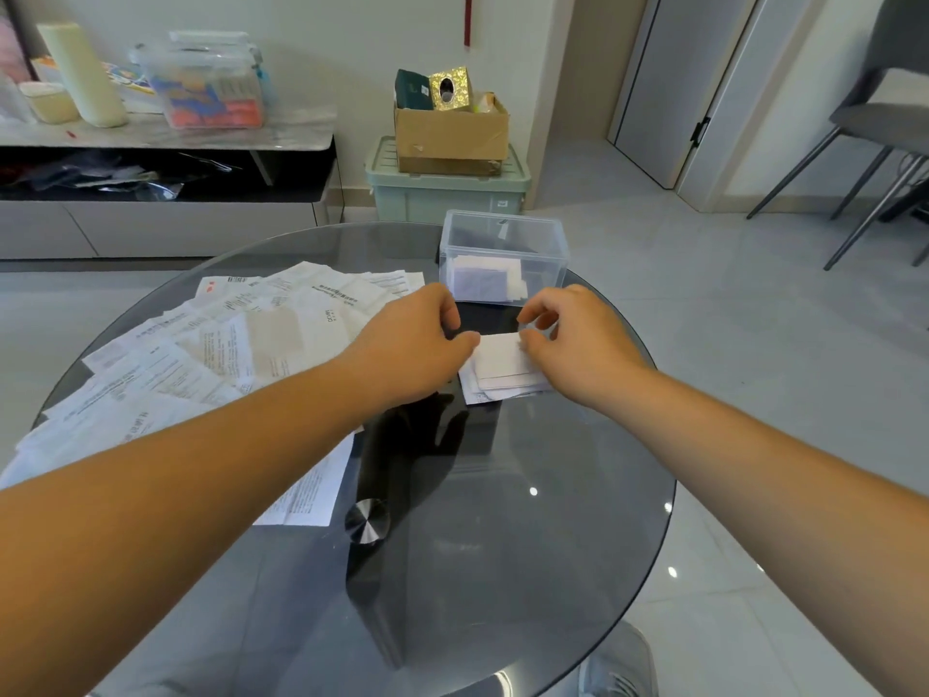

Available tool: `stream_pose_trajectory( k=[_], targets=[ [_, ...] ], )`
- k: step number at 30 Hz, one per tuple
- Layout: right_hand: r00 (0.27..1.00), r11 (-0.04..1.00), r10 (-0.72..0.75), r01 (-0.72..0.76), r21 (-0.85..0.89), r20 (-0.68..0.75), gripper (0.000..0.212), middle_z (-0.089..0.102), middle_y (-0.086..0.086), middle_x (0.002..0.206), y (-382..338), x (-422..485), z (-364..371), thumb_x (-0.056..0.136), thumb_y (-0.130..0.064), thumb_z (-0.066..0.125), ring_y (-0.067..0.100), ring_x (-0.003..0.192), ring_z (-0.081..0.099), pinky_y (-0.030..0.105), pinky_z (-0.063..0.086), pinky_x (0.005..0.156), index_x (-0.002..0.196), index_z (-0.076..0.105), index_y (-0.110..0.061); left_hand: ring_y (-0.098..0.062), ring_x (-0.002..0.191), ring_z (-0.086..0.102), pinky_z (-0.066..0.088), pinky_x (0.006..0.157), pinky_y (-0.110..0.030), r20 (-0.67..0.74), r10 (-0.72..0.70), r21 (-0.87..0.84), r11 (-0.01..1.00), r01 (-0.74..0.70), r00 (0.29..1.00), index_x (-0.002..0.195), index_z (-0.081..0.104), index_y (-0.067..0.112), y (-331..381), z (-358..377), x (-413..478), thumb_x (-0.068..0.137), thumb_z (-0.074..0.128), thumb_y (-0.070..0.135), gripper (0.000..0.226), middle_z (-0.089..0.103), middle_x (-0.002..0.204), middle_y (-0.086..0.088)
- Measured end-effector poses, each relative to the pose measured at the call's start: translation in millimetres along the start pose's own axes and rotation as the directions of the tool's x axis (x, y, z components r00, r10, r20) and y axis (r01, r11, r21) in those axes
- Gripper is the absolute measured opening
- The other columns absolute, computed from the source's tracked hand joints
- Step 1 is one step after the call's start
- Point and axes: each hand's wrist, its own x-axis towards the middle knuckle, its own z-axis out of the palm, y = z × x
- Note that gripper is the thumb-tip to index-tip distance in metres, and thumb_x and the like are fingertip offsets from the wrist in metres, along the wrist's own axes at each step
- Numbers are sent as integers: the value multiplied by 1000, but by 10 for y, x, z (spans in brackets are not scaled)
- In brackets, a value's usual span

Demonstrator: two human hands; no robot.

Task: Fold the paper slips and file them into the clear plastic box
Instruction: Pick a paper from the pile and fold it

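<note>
A folded white paper slip (500, 362) lies on the round glass table (528, 520), just in front of the clear plastic box (503, 233). My left hand (412, 344) pinches the slip's left edge with curled fingers. My right hand (578, 339) pinches its right edge the same way. The box stands open at the table's far side, with a few folded slips lying flat inside it. A wide pile of unfolded paper slips (211, 354) covers the left half of the table. My left forearm lies over part of that pile.
Behind the table a cardboard box (452, 133) sits on a green storage bin (447, 193). A low cabinet (166, 193) with a plastic tub stands at the back left. Grey chairs (874, 118) stand at the right on the tiled floor.
</note>
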Motion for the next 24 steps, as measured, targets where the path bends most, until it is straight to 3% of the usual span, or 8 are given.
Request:
stream_pose_trajectory(
  k=[4,7,10,14,17,20,24],
  targets=[
    [998,999,-36,38,31,-55,10,57,-4,101,-147,-73,-35,94,-18,59,13,89,55,30,48,77,97,68,-23,-10,69,57,40,59,-22,-1,-4,22,1000,4,1000,86,56,24,-143,-345,-266,97,59,34,16,61,78,4],
    [989,987,-141,144,71,-39,9,58,-6,97,-379,-181,-10,93,-18,59,10,86,56,30,48,78,91,67,-23,-11,68,56,41,60,-25,-5,-50,50,997,50,999,82,59,22,-339,-638,-487,95,61,34,19,62,78,5],
    [963,961,-259,249,120,75,9,59,-12,93,-657,-340,45,93,-20,60,5,86,55,24,46,76,89,66,-26,-11,73,60,46,65,-25,30,-106,186,978,99,994,83,60,24,-574,-869,-724,94,63,37,18,64,81,8],
    [897,930,-358,317,188,260,9,61,-16,100,-972,-571,162,95,-24,61,2,89,57,17,45,76,97,67,-30,-5,75,58,42,62,-17,24,-143,342,931,126,989,88,60,30,-863,-1070,-1079,90,67,44,16,61,84,14],
    [841,913,-406,357,198,358,12,61,-18,102,-1125,-688,311,96,-31,59,0,92,58,17,47,80,105,67,-32,-5,81,57,49,69,-19,40,-195,406,899,162,980,97,57,34,-1043,-1103,-1280,77,73,63,39,57,93,17],
    [830,922,-386,330,202,402,14,61,-18,103,-1199,-724,424,97,-34,58,-2,92,57,12,44,77,107,66,-32,-9,91,54,52,80,-27,119,-255,451,875,177,960,105,52,37,-1173,-1058,-1391,61,76,76,63,50,104,14],
    [848,940,-327,247,236,416,12,63,-21,99,-1241,-701,519,96,-33,61,-8,90,55,6,43,71,105,68,-30,-11,97,50,51,87,-31,175,-246,441,885,147,953,105,50,37,-1235,-1020,-1434,60,76,76,65,47,108,11]
  ],
)
